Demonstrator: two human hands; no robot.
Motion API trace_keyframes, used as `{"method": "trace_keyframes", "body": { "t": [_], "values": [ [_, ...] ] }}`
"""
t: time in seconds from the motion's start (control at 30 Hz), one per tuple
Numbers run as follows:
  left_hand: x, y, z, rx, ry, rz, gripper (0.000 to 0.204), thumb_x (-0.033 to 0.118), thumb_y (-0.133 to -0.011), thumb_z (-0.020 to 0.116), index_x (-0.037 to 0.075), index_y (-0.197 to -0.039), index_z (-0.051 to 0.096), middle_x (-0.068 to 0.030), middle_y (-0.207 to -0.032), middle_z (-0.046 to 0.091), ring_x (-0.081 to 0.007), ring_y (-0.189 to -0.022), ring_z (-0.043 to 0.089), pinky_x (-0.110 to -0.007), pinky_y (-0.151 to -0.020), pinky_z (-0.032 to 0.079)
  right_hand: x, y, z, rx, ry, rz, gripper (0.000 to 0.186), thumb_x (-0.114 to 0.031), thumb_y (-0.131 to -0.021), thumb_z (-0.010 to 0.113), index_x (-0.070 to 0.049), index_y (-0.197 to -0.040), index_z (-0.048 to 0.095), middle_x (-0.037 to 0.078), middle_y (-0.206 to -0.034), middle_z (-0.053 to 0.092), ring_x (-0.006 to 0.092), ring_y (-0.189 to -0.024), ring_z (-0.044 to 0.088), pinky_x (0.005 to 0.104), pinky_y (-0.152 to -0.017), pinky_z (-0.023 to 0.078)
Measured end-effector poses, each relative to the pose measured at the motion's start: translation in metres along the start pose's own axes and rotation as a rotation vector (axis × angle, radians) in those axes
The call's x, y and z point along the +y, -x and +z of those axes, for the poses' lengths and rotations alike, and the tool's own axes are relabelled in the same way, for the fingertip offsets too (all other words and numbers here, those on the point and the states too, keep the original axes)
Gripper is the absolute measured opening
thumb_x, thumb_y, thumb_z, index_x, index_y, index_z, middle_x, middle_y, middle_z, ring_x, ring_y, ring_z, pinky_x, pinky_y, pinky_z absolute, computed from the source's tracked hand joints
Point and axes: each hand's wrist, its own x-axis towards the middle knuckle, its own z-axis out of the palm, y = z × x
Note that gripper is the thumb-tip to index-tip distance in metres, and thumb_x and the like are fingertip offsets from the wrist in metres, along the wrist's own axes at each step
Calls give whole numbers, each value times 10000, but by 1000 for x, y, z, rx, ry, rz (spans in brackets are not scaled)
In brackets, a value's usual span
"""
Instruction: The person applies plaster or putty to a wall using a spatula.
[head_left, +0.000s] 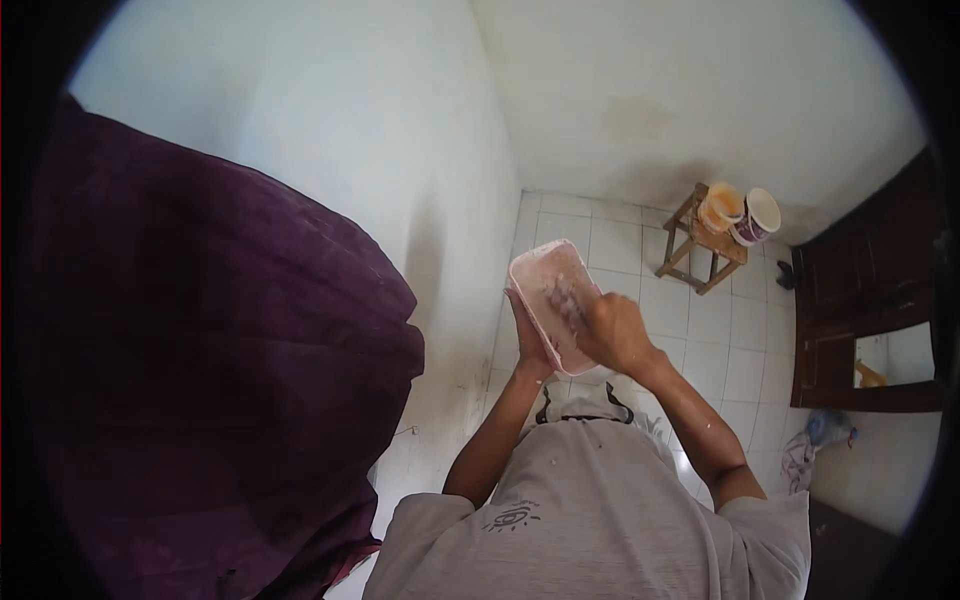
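In front of my torso is a pale pink rectangular plastic tub (518,272) with rounded corners, tilted so that its inside shows. Lumpy whitish matter (562,290) smears its bottom. My left hand (532,345) grips the tub's left side from beneath, fingers along the outer wall. Over the tub's right side, my right hand (615,332) is closed with its knuckles up. Whatever it may hold is hidden by the fingers and the tub's inside.
A wooden stool (716,243) by the far wall bears an orange bucket (720,210) and a white and purple bucket (757,216). Dark purple cloth (230,330) fills the left. At right stands a dark wooden cabinet (870,280); below it lies a bluish bundle (826,428).
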Motion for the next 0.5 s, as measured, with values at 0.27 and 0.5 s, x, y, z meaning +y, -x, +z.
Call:
{"method": "trace_keyframes", "body": {
  "t": [0.27,0.5],
  "values": [
    [-5,10,12,10,-96,32,859,791,-955,270,157,-1527,361,-62,-1443,490,-254,-1304,504,-415,-1103,431,-18,18,5,85,13,24,222,-136,-796,673,-22,-977,610,231,-683,655,434,-624,663,514,-585,542],
    [-6,3,-1,-52,-105,39,808,754,-982,270,164,-1528,351,-84,-1474,468,-256,-1325,496,-418,-1116,425,-14,12,2,163,60,88,209,-83,-732,671,-29,-923,607,202,-640,647,409,-592,663,501,-576,550]
  ]
}}
